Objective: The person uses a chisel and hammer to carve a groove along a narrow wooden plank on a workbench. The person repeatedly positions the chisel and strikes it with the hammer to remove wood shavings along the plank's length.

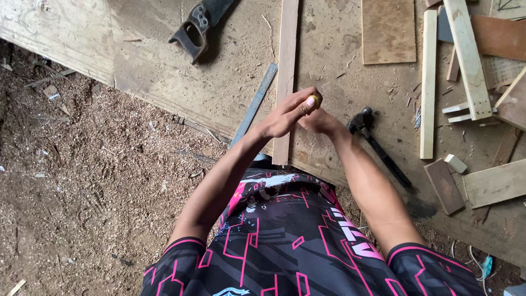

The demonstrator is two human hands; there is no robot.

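In the head view, the person's two hands met over a long wooden strip [285,71] that lay lengthwise on the workbench [329,66]. The left hand [287,115] was curled, its fingers pinching a small yellow object [313,101] at the fingertips, just above the strip. The right hand [320,121] lay touching the left from the other side, its fingers tucked underneath so that I could not tell whether it gripped anything or merely rested there. A flat metal ruler [255,104] lay slanted just beside the strip on the left. A hammer [378,148] with a dark handle rested on the bench just right of the right forearm. A handsaw [200,24] lay near the bench's far edge, well apart from the hands. To the right were scattered wood offcuts [466,60], a pale slat [428,82] and a few loose nails [417,118]. Sawdust covered the ground [82,181] left of the bench.
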